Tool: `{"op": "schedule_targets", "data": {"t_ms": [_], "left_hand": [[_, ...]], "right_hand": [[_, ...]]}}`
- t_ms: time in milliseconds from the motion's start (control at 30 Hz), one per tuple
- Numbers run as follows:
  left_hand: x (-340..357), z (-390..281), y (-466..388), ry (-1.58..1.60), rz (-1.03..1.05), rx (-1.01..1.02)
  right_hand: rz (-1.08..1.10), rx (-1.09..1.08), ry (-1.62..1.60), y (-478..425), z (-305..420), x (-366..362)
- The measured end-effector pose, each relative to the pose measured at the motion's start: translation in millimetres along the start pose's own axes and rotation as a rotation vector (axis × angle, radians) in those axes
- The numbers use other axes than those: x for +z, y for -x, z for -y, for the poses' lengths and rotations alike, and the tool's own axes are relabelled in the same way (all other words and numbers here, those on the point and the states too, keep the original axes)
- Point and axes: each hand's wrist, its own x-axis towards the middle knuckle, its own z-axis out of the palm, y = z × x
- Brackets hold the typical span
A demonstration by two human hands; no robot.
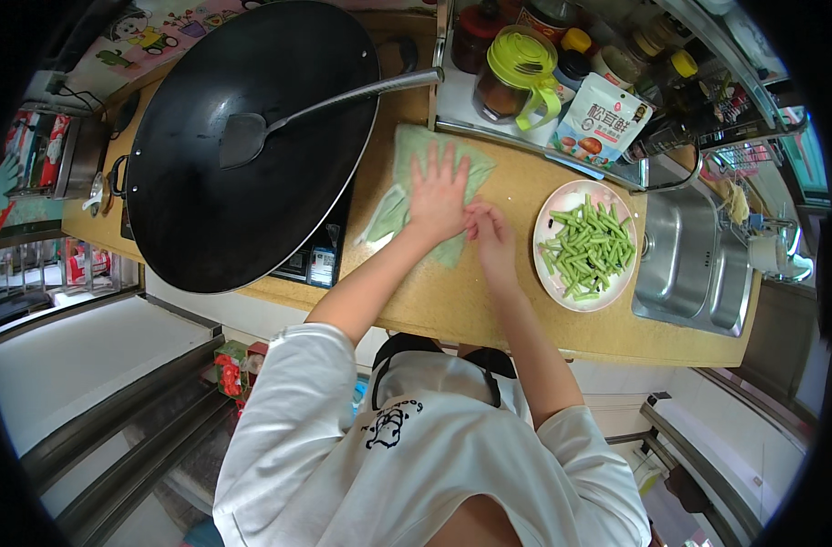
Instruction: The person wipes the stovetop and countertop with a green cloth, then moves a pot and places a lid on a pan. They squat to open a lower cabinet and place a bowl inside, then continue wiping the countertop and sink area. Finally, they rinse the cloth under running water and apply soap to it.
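Observation:
My left hand (437, 190) lies flat with its fingers spread on a pale green cloth (481, 167), which is spread on the yellowish countertop (416, 301). One corner of the cloth, with a white edge, is folded over towards the wok. My right hand (491, 232) is beside the left one, its curled fingertips close to the thumb side of the left hand. Whether those fingers pinch anything is hidden. To the right of my hands stands an oval plate (552, 279) with cut green beans (590, 239) and a white lump on it.
A large black wok (204, 219) with a metal spatula (334, 99) fills the left side over a cooktop (327, 256). Behind the cloth, a metal rack (457, 130) holds a green-lidded jug (518, 75), a seasoning pouch (600, 119) and several bottles. A double steel sink (682, 273) is at right.

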Motion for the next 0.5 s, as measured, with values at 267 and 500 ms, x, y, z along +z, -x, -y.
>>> {"op": "schedule_targets", "data": {"t_ms": [267, 500], "left_hand": [[26, -37, -58, 0.046, 0.012, 0.226], [13, -4, -4, 0.138, -0.144, 0.153]], "right_hand": [[-0.184, 0.069, 0.059, -6, 20, -23], [0.108, 0.091, 0.127, 6, -5, -15]]}}
